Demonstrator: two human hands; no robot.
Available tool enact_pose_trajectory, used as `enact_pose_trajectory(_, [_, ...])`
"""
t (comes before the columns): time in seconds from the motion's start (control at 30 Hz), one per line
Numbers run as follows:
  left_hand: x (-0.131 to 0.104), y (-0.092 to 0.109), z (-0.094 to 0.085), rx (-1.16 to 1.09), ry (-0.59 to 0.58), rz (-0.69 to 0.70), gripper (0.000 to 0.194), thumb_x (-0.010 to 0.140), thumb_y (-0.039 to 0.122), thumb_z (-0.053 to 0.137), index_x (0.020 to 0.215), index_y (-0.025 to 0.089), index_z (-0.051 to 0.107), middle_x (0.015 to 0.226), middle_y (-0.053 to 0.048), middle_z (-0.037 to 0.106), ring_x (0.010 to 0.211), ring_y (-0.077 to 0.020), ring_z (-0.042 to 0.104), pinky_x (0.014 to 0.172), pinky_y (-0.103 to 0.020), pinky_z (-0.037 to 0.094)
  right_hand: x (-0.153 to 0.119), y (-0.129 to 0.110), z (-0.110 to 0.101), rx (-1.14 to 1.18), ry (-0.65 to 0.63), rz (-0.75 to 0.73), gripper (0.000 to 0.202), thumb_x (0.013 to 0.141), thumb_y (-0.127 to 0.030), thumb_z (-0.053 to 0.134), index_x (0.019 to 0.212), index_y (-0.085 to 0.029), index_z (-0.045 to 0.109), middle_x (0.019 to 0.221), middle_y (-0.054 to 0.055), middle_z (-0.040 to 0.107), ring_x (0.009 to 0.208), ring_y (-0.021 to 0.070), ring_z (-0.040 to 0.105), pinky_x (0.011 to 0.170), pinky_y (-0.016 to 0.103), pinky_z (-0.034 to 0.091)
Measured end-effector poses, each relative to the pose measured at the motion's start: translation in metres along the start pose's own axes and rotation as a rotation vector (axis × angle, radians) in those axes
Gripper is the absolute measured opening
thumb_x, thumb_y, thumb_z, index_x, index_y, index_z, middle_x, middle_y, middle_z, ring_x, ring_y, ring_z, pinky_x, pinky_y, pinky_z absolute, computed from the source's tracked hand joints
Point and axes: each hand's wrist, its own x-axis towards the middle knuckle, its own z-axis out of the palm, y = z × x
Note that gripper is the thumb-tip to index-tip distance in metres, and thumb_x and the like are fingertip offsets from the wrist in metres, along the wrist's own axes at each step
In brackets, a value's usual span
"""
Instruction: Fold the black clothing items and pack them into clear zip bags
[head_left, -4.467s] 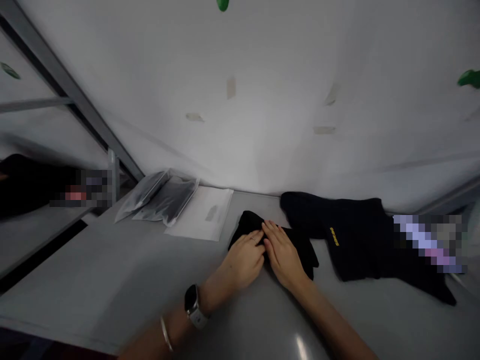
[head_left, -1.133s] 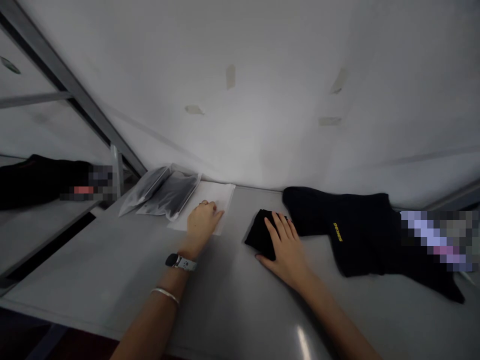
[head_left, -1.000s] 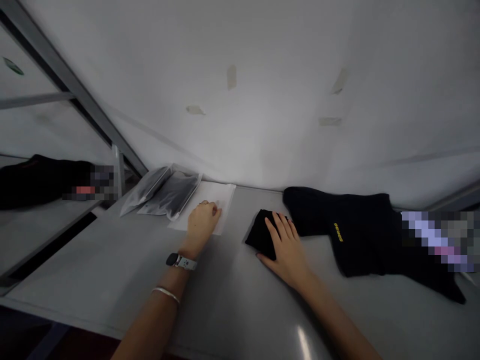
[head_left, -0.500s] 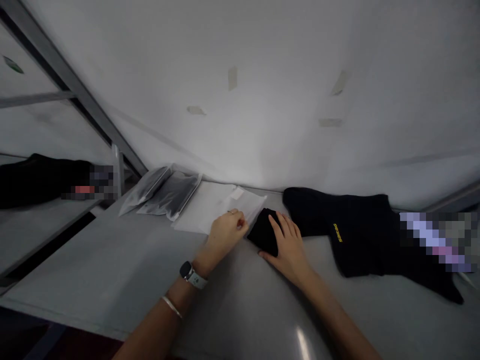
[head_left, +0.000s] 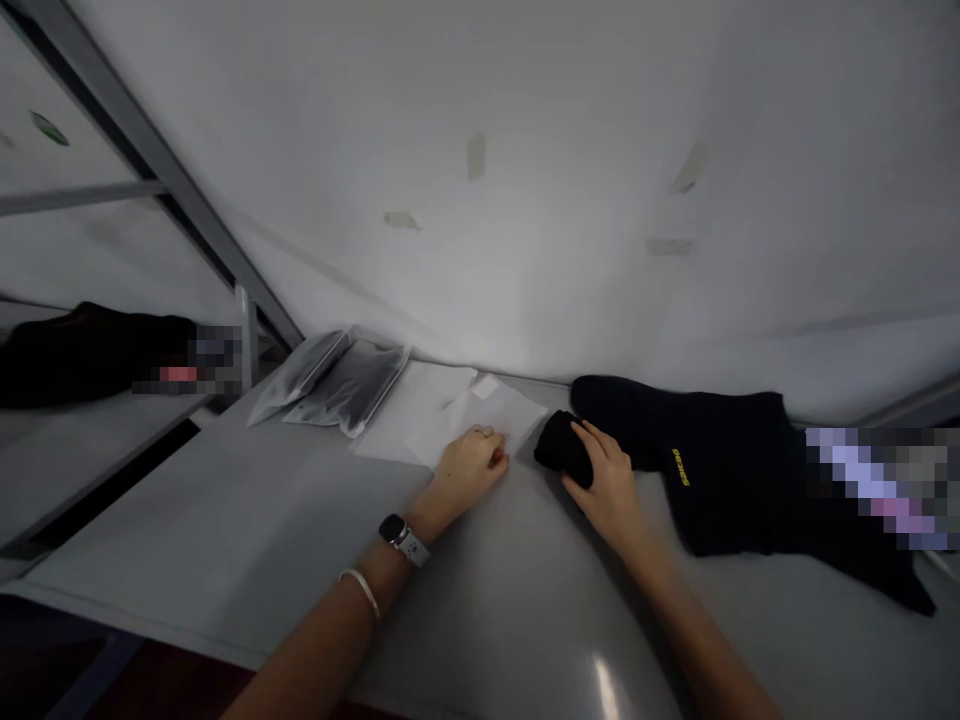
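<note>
My right hand point(head_left: 609, 478) grips a folded black cloth bundle point(head_left: 556, 447), thumb on the near side and fingers over the top. Just left of it, my left hand point(head_left: 474, 466) is closed at the near edge of a clear plastic bag point(head_left: 501, 408) with a small white label; its fingertips are partly hidden. The bag lies flat, and the bundle is beside its right end, outside it. A black garment point(head_left: 724, 470) with yellow lettering is spread out to the right, behind and beside my right hand.
Two plastic bags with dark contents point(head_left: 349, 385) lie at the back left of the grey table point(head_left: 247, 520). A white wall with tape strips point(head_left: 476, 158) rises behind. A metal frame point(head_left: 172, 170) stands left, with dark cloth point(head_left: 97, 355) beyond it.
My right hand has moved the black bundle slightly right, away from the bag, and it looks more tightly bunched. My left hand and the bag's corner have shifted a little right and nearer.
</note>
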Motion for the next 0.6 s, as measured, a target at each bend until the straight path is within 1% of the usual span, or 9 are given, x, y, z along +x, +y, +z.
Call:
enact_pose_trajectory(0.07, [0.001, -0.002, 0.004, -0.036, 0.04, 0.021, 0.013, 0.082, 0.016, 0.052, 0.07, 0.02, 0.053, 0.081, -0.004, 0.058, 0.089, -0.022, 0.053, 0.073, -0.032, 0.044, -0.001, -0.002, -0.002, 0.093, 0.021, -0.001, 0.059, 0.076, -0.025, 0.056, 0.134, -0.021, 0.046, 0.134, 0.014, 0.053, 0.123, 0.0323, 0.05, 0.095, 0.053, 0.045])
enact_pose_trajectory(0.17, [0.004, -0.007, 0.013, -0.128, 0.107, 0.058, 0.012, 0.08, 0.012, 0.054, 0.069, 0.019, 0.053, 0.085, -0.005, 0.057, 0.092, -0.0227, 0.05, 0.081, -0.034, 0.044, -0.004, -0.012, -0.005, 0.218, 0.039, -0.04, 0.059, 0.077, -0.021, 0.054, 0.135, -0.022, 0.044, 0.134, 0.012, 0.053, 0.124, 0.0285, 0.049, 0.1, 0.05, 0.042])
enact_pose_trajectory(0.2, [0.004, -0.008, 0.016, -0.161, 0.126, 0.067, 0.012, 0.079, 0.011, 0.054, 0.07, 0.019, 0.054, 0.086, -0.006, 0.056, 0.092, -0.0227, 0.049, 0.083, -0.035, 0.043, -0.005, -0.017, -0.005, 0.246, 0.017, -0.077, 0.062, 0.076, -0.018, 0.053, 0.137, -0.022, 0.042, 0.136, 0.012, 0.052, 0.126, 0.0273, 0.048, 0.102, 0.049, 0.04])
enact_pose_trajectory(0.27, [0.006, -0.012, 0.022, -0.211, 0.156, 0.066, 0.012, 0.08, 0.008, 0.052, 0.074, 0.018, 0.054, 0.087, -0.006, 0.056, 0.09, -0.0227, 0.049, 0.082, -0.036, 0.043, -0.006, -0.025, -0.007, 0.259, -0.082, -0.189, 0.068, 0.073, -0.014, 0.053, 0.14, -0.022, 0.039, 0.142, 0.011, 0.047, 0.13, 0.0268, 0.043, 0.105, 0.049, 0.037])
enact_pose_trajectory(0.37, [0.008, -0.017, 0.027, -0.253, 0.177, 0.061, 0.015, 0.08, 0.005, 0.049, 0.077, 0.019, 0.054, 0.086, -0.005, 0.056, 0.088, -0.0219, 0.05, 0.081, -0.036, 0.044, -0.006, -0.033, -0.008, 0.197, -0.236, -0.314, 0.077, 0.067, -0.01, 0.057, 0.141, -0.024, 0.04, 0.15, 0.009, 0.038, 0.136, 0.0295, 0.034, 0.106, 0.052, 0.032])
enact_pose_trajectory(0.43, [0.009, -0.019, 0.026, -0.279, 0.187, 0.049, 0.016, 0.081, 0.004, 0.048, 0.078, 0.019, 0.054, 0.085, -0.004, 0.056, 0.088, -0.0211, 0.051, 0.082, -0.035, 0.044, -0.005, -0.033, -0.008, 0.165, -0.289, -0.331, 0.077, 0.065, -0.01, 0.059, 0.139, -0.025, 0.043, 0.151, 0.008, 0.037, 0.138, 0.0298, 0.031, 0.106, 0.052, 0.031])
enact_pose_trajectory(0.5, [0.011, -0.02, 0.024, -0.328, 0.206, 0.024, 0.016, 0.082, 0.006, 0.048, 0.077, 0.019, 0.053, 0.085, -0.004, 0.056, 0.089, -0.0207, 0.052, 0.084, -0.035, 0.044, -0.004, -0.031, -0.009, 0.15, -0.323, -0.338, 0.076, 0.065, -0.009, 0.06, 0.137, -0.026, 0.046, 0.15, 0.007, 0.039, 0.138, 0.0291, 0.031, 0.106, 0.052, 0.031])
enact_pose_trajectory(0.6, [0.012, -0.019, 0.019, -0.377, 0.23, 0.017, 0.014, 0.084, 0.008, 0.048, 0.078, 0.019, 0.053, 0.087, -0.004, 0.057, 0.091, -0.0209, 0.051, 0.087, -0.038, 0.042, -0.004, -0.029, -0.011, 0.126, -0.345, -0.349, 0.075, 0.066, -0.009, 0.061, 0.137, -0.028, 0.047, 0.149, 0.005, 0.04, 0.138, 0.029, 0.031, 0.107, 0.052, 0.03])
